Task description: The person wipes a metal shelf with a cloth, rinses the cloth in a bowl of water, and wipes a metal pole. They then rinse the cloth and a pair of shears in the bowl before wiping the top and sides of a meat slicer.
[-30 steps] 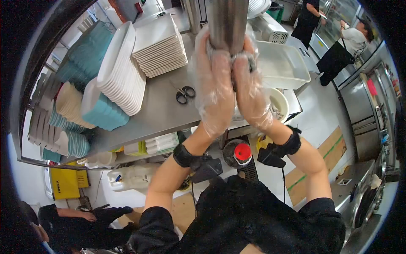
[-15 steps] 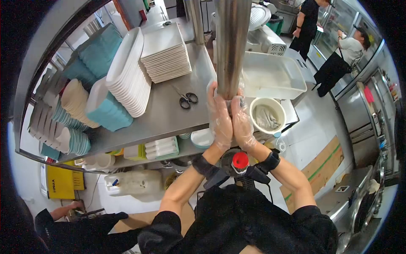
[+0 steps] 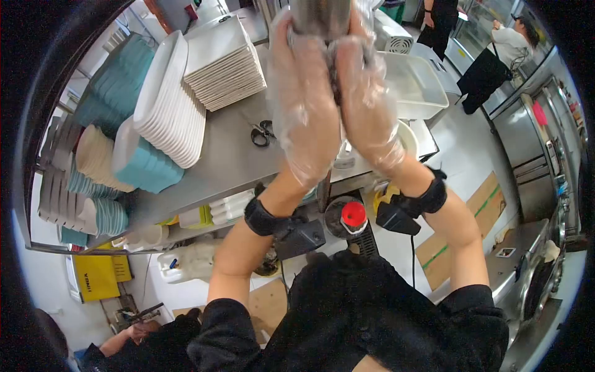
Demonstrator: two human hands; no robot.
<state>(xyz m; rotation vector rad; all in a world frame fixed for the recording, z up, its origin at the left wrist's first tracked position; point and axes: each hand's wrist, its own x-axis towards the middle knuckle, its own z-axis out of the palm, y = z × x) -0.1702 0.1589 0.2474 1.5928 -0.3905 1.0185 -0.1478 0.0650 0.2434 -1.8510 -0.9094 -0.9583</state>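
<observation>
Both hands wear clear plastic gloves. My left hand (image 3: 307, 105) and my right hand (image 3: 370, 102) are wrapped around an upright steel post (image 3: 320, 17), heels of the palms close together and fingers curled out of sight behind it. Dark grey material shows between the hands; I cannot make out what it is. Black-handled scissors (image 3: 261, 133) lie on the steel shelf (image 3: 220, 146) left of my left hand. Behind my right hand, a white bucket (image 3: 408, 137) is mostly hidden, beside a translucent plastic tub (image 3: 427, 87).
Stacks of white square plates (image 3: 226, 77), long white dishes (image 3: 170, 105) and blue bowls (image 3: 149, 161) crowd the shelf's left. Below stands a red-topped container (image 3: 354, 215). A person (image 3: 496, 59) stands at the upper right, another (image 3: 152, 341) is at lower left.
Both hands have moved up along the post toward the camera and look larger, still wrapped around it. The view has shifted slightly, and the bucket is now mostly covered.
</observation>
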